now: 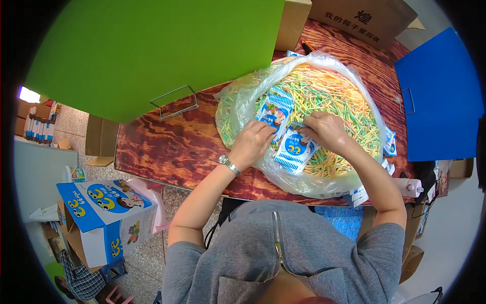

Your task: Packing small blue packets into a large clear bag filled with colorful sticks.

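Observation:
A large clear plastic bag [367,91], its mouth spread wide, holds a heap of thin pastel sticks [329,86] in green, yellow and orange. Two blue-and-white snack packets lie over the heap. The fingers of my left hand [251,143], which wears a metal watch, are closed at the lower edge of the upper packet [278,104]. My right hand [328,133] has its fingers bent down and pinched on the top end of the lower packet [296,148]. Its fingertips are partly hidden.
The bag rests on a red wood-patterned table [152,147]. A green panel [162,45] stands at the left, a blue panel [438,96] at the right. Cardboard boxes [362,23] are behind. A printed carton [109,218] sits left of me; a pink bottle [407,187] lies near the right edge.

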`<state>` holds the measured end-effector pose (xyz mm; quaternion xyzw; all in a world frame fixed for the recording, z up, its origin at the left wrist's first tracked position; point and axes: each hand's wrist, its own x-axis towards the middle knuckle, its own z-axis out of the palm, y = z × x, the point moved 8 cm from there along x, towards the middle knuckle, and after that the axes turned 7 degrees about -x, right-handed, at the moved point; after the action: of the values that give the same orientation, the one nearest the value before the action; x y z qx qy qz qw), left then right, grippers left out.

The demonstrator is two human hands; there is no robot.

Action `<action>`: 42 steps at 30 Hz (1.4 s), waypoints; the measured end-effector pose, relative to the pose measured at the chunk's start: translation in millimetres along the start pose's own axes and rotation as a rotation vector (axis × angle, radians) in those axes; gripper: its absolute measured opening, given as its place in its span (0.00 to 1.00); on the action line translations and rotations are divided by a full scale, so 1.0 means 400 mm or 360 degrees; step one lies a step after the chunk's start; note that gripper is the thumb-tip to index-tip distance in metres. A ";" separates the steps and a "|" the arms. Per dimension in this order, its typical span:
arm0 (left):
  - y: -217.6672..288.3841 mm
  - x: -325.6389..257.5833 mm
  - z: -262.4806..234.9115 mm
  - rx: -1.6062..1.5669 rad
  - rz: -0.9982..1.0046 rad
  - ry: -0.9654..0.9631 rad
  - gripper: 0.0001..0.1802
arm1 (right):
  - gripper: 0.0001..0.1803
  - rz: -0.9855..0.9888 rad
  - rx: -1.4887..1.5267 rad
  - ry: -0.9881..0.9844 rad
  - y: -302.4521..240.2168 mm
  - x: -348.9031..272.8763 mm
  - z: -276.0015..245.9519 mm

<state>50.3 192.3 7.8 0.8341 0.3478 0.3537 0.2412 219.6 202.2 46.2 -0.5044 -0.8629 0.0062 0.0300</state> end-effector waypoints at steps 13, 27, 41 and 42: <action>0.046 0.032 0.056 -0.1543 -0.0677 -0.0091 0.10 | 0.06 0.0041 0.1055 0.0218 -0.022 -0.018 -0.144; 0.009 0.085 0.047 -0.1135 -0.0655 -0.0036 0.08 | 0.07 -0.0226 0.1074 0.0131 0.005 0.026 -0.164; -0.012 0.115 0.035 -0.1236 -0.0625 0.0088 0.09 | 0.22 0.0224 -0.0291 -0.0474 0.404 0.212 0.049; -0.010 0.117 0.032 -0.1265 -0.0639 0.0116 0.10 | 0.24 0.0247 -0.0441 -0.0703 0.416 0.211 0.084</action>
<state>82.1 228.0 16.8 0.5797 0.3483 0.4351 0.5945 321.2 357.8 9.9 -0.5547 -0.8000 0.0002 -0.2287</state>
